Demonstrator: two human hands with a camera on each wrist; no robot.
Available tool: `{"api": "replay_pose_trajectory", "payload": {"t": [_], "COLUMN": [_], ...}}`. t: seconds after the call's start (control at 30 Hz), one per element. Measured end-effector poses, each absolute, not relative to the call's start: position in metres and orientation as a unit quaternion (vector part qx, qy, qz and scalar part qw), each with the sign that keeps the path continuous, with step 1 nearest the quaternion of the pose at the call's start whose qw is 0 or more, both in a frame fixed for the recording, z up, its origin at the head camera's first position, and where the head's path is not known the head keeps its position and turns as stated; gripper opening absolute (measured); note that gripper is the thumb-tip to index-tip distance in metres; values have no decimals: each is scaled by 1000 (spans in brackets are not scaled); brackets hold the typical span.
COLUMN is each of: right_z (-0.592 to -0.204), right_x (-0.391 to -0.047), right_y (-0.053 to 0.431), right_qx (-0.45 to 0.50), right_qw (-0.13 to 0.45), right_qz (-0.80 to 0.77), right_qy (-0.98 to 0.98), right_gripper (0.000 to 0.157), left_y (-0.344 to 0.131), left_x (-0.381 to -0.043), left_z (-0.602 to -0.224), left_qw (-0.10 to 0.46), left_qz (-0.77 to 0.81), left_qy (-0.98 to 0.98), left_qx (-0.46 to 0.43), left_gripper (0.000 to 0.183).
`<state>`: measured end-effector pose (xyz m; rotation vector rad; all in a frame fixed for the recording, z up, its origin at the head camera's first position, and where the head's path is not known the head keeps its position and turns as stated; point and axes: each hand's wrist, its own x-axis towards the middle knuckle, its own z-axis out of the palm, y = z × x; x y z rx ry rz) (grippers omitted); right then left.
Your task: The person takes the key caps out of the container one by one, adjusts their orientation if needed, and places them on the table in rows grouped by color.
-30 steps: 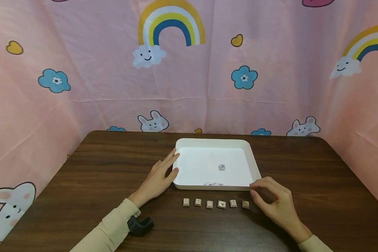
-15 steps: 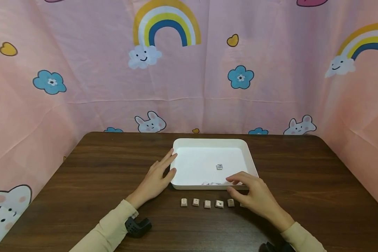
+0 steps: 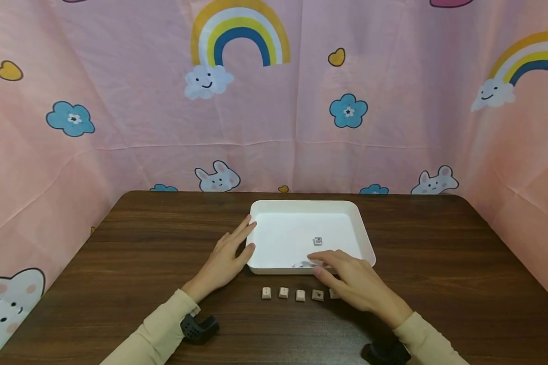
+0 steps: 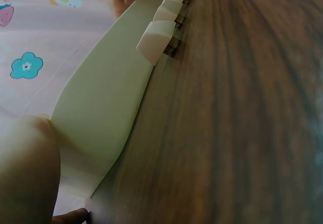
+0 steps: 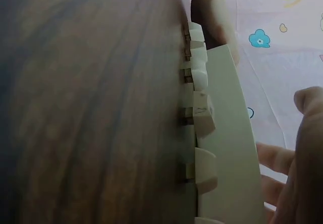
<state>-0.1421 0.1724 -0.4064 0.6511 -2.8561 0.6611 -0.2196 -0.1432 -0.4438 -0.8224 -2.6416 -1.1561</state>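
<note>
A shallow white tray (image 3: 278, 271) lies on the table, and my left hand (image 3: 221, 266) rests against its left side with fingers extended. My right hand (image 3: 356, 279) reaches over the tray's front wall, thumb and fingers apart. Its fingertips are close to some small pale pieces (image 3: 301, 264) inside the tray, partly hidden by the front wall and the hand. Farther back in the tray lies a small grey-and-white square piece (image 3: 317, 241). Along the tray's front stands a row of white keycaps (image 3: 300, 295) on small bases (image 5: 189, 115); my right hand covers the row's right end.
The dark wood table (image 3: 164, 243) extends around the tray. A pink curtain (image 3: 274, 116) with rainbows and rabbits hangs behind it. Black wrist devices show at the left wrist (image 3: 198, 329) and the right wrist (image 3: 385, 352).
My right hand has moved left from the tray's front right corner to over the front wall, covering the row's right end. My left hand has stayed at the tray's left side.
</note>
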Motion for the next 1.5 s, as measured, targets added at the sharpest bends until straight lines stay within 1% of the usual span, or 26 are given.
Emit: {"api": "replay_pose_trajectory", "payload": {"t": [0.33, 0.53, 0.77, 0.9, 1.07, 1.3, 1.5], "right_z": [-413, -416, -420, -421, -421, -420, -420], "right_x": [-142, -141, -141, -141, -142, -142, -145], "right_y": [172, 173, 171, 172, 174, 179, 183], "right_qx": [279, 283, 289, 289, 297, 302, 338], "right_qw": [100, 115, 158, 171, 170, 150, 165], "right_qz": [183, 171, 163, 178, 216, 283, 325], "right_qy": [-937, -937, -930, -925, -915, -898, -867], "right_gripper": [39, 37, 40, 40, 40, 39, 36], "left_y": [-143, -143, -142, -142, -142, -143, -143], "left_x": [-219, -218, -217, -217, -217, -217, -216], "left_z": [-444, -442, -440, -440, -440, -439, -439], "left_qw": [76, 70, 63, 63, 62, 54, 55], "left_qz": [-388, -388, -391, -391, -393, -390, -392], "left_qy": [-877, -877, -878, -879, -878, -880, -878], "left_qx": [-275, -275, -268, -267, -266, -266, -267], "left_gripper": [55, 55, 55, 55, 55, 55, 55]}}
